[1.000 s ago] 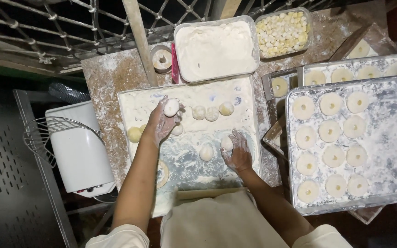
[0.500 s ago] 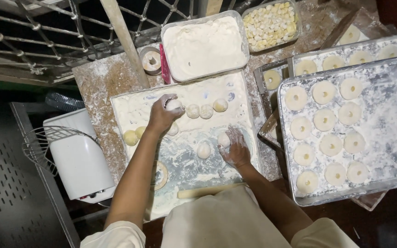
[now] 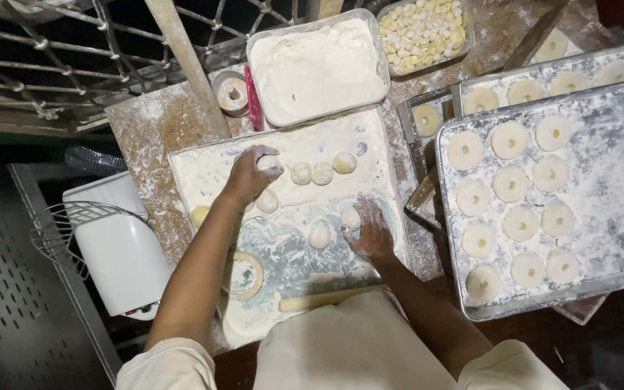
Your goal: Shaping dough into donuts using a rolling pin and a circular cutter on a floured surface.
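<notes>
Dough balls lie on a floured metal tray (image 3: 204,180) in the middle of the counter (image 3: 146,123). The left hand (image 3: 248,175) is curled over one dough ball (image 3: 269,163) at the left end of a short row; its fingers are bent around the ball and press it onto the tray. Just to the right of it, the row has three more dough balls (image 3: 322,172), close together. Another ball (image 3: 267,201) lies just below the left hand, and a yellowish one (image 3: 199,215) is near the left forearm.

The right hand (image 3: 370,232) rests on the tray, white with flour, with its fingers closed loosely over a second dough ball (image 3: 350,217) at the fingertips. One loose ball (image 3: 319,235) lies just beside this hand, on its left.

Lower on the same tray lie a round ring cutter (image 3: 243,276) and a wooden rolling pin (image 3: 319,299), partly hidden by the person's apron.

Behind the tray stands a clear plastic tub of flour (image 3: 315,65), and beside it a second tub with small pale yellow pieces (image 3: 422,30). A roll of tape (image 3: 231,92) sits left of the flour tub. On the right, a large floured baking tray (image 3: 615,245) carries rows of ring-shaped dough pieces (image 3: 514,184), and further trays with the same pieces lie behind it. On the left, below the counter, there is a white appliance (image 3: 120,249) with a wire skimmer (image 3: 74,224) on it.
</notes>
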